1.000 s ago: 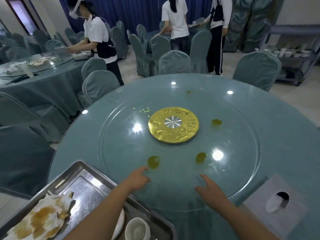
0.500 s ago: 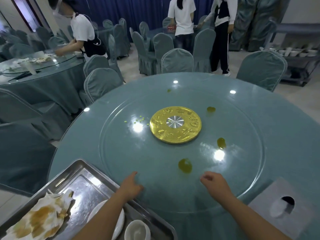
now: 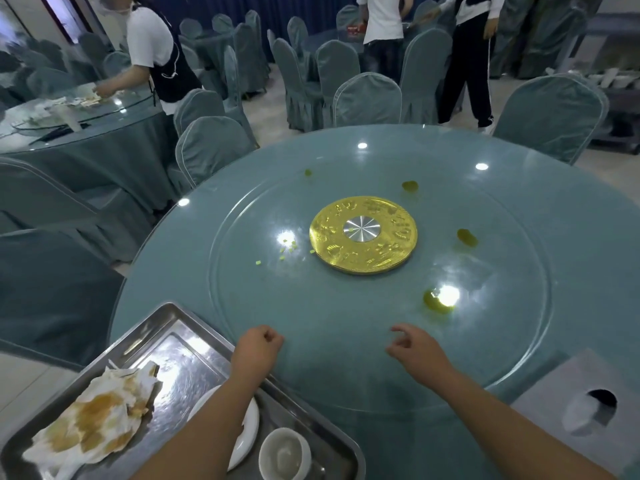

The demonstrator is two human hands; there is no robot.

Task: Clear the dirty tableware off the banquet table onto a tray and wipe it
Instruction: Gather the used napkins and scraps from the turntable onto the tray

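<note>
A glass turntable (image 3: 346,306) with a gold centre disc (image 3: 363,233) lies on the round teal table (image 3: 588,237). Green sauce spots (image 3: 436,301) and small green crumbs (image 3: 285,251) mark the glass. My left hand (image 3: 258,348) is a closed fist at the turntable's near edge, holding nothing. My right hand (image 3: 414,348) hovers over the glass beside it, fingers loosely curled and apart, empty. A steel tray (image 3: 166,327) at the lower left holds a stained napkin (image 3: 93,420), a white plate (image 3: 249,431) partly under my left forearm, and a white cup (image 3: 284,453).
A grey tissue box (image 3: 581,407) sits on the table at the lower right. Covered chairs (image 3: 211,147) ring the table. Other people work at further tables on the left and behind. A cart with crockery (image 3: 620,84) stands at the far right.
The turntable has rotated: the sauce spots near me swung right and away, the crumbs came closer. Both hands drew back to the near edge and curled, the left into a fist.
</note>
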